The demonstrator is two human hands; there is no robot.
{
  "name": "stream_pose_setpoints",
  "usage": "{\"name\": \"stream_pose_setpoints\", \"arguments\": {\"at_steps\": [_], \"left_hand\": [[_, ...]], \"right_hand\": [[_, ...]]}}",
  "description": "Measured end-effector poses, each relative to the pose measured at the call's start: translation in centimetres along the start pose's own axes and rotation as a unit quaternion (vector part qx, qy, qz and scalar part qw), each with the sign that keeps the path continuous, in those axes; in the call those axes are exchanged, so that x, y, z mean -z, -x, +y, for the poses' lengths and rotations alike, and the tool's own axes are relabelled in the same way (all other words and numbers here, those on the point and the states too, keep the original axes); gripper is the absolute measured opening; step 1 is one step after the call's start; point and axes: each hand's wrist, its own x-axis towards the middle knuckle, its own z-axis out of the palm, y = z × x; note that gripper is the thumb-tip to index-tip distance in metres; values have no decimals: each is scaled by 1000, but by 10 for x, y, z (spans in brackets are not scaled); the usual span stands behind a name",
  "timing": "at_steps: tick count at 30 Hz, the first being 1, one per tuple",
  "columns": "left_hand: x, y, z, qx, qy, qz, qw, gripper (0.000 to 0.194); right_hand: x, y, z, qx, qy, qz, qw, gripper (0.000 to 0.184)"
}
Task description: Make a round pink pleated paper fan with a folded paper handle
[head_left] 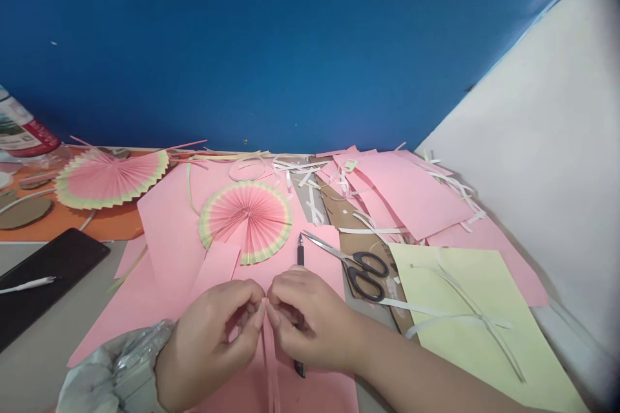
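Note:
Fingertips to fingertips, my left hand [213,329] and my right hand [317,319] pinch the top end of a narrow folded pink paper strip [270,361], which runs down toward me. Both hands are closed, with their thumbs and forefingers pressed on the paper. A black pen [301,251] lies partly hidden under my right hand. Just beyond the hands rests a round pleated paper fan [247,219], pink in the middle with a yellow-green rim. Black-handled scissors [365,269] lie to the right with their blades a little apart. Pink paper sheets [169,232] spread beneath.
A second pleated fan [113,177] sits at the far left, near a bottle [24,129]. A black tablet-like slab [53,277] carries a white pen [29,284]. Yellow paper [465,297], more pink sheets [407,193] and white paper scraps [300,171] fill the right and back.

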Motion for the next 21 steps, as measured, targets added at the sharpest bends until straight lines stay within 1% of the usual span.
{"name": "stream_pose_setpoints", "arguments": {"at_steps": [5, 8, 12, 15, 18, 21], "left_hand": [[-2, 0, -5, 22, -15, -16, 1000, 25], [-3, -1, -6, 30, -2, -19, 999, 24], [-2, -1, -4, 33, 51, -26, 998, 24], [-1, -3, -4, 48, 128, -25, 990, 27], [1, -5, -7, 63, 228, 4, 972, 30], [5, -8, -10, 75, 288, 88, 951, 31]], "right_hand": [[-3, 1, 3, 11, 28, 6, 1000, 24], [-5, 2, 3, 14, 47, 14, 999, 23], [-6, 2, 2, 15, 68, 27, 997, 18], [-6, 1, 1, 11, 67, 25, 997, 19], [-5, 1, 0, 6, 56, 13, 998, 21], [-4, 0, -1, -3, 34, -2, 999, 17]]}}
